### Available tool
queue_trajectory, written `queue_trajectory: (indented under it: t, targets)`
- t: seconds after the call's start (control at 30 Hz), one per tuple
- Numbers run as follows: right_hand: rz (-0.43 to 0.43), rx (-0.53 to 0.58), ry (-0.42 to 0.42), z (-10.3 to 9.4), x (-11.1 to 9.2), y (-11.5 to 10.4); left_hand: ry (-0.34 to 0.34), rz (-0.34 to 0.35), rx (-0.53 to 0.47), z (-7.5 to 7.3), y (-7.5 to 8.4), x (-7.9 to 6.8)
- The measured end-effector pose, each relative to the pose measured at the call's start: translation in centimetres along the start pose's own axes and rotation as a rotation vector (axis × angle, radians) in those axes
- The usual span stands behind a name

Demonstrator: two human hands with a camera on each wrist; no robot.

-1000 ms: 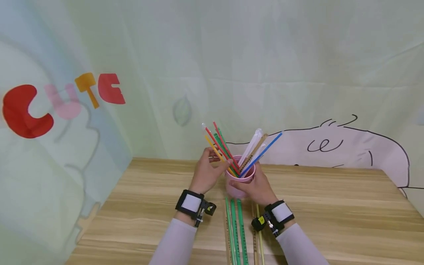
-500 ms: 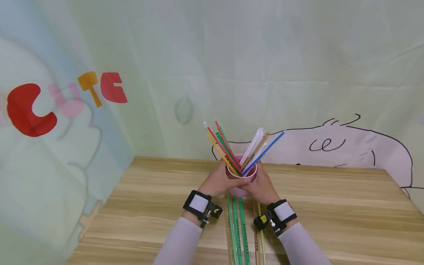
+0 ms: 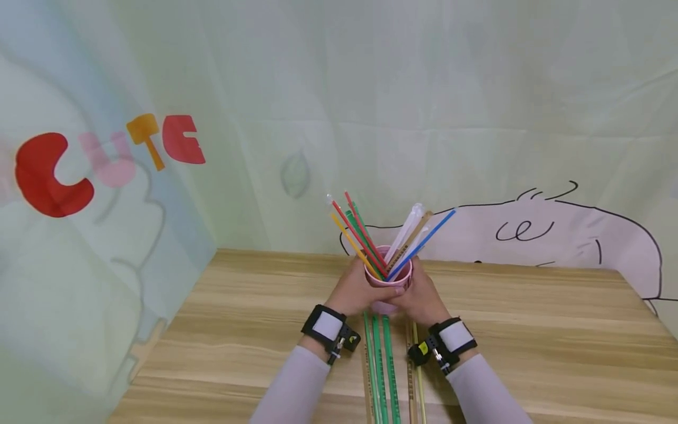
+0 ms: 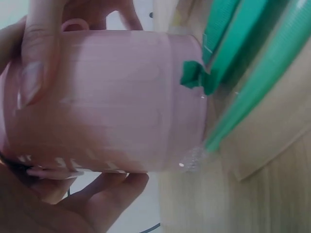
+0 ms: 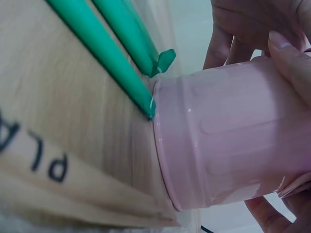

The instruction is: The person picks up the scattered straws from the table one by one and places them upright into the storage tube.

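Both hands hold a pink cup [image 4: 116, 107] on the wooden table. My left hand [image 3: 352, 288] wraps its left side, with the thumb across the front near the rim. On the opposite side, my right hand [image 3: 422, 294] curls round the cup, and the thumbs meet at the front. Out of the top fan several drinking straws: a yellow straw [image 3: 348, 237], red and green ones leaning left, and a white-wrapped straw [image 3: 405, 232], a brown-wrapped straw [image 3: 415, 228] and a blue straw [image 3: 435, 230] leaning right. The cup's base [image 5: 167, 145] stands by green-wrapped straws.
On the table [image 3: 254, 294] in front of the cup lie several straws lengthwise: green-wrapped straws [image 3: 389, 365], a brown-wrapped straw [image 3: 411, 383] and a thin yellow straw [image 3: 421, 388]. A printed curtain [image 3: 424, 106] hangs behind the table's back edge.
My left hand has left the straws on the left and closed round the cup's side. My right hand stays on the cup. The view has shifted slightly.
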State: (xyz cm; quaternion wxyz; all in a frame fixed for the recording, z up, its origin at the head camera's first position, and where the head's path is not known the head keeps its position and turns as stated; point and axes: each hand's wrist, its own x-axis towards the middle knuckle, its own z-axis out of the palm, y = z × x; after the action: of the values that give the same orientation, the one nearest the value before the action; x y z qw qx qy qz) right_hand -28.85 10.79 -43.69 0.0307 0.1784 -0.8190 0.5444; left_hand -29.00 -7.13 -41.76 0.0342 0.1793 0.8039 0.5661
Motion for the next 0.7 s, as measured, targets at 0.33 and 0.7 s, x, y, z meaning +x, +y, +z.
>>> queue_trajectory:
  t: [0.33, 0.7]
  targets:
    - [0.025, -0.006, -0.011, 0.01, -0.11, -0.06, 0.016, -0.010, 0.022, 0.01, -0.31, 0.04]
    - [-0.015, -0.017, -0.071, -0.93, -0.25, -0.63, 0.012, -0.007, 0.041, -0.01, -0.21, -0.09]
